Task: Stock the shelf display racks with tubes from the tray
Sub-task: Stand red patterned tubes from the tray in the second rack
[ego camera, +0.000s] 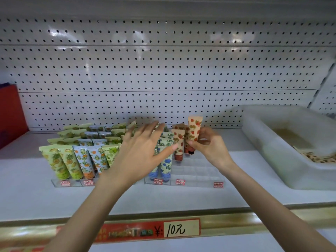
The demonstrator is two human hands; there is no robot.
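We pinch the strawberry tube (194,128) low on its body with our right hand (209,145); we judge it light and squashy. Our left hand (143,150) is spread, empty.

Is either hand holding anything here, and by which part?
The right hand pinches a strawberry-print tube near its lower, cap end; the left hand is open, holding nothing.

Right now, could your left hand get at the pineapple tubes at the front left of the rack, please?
Probably yes. The left hand is open and holds nothing, hovering just right of the pineapple tubes. Only the orange-print tubes stand between, and nothing covers them from above.
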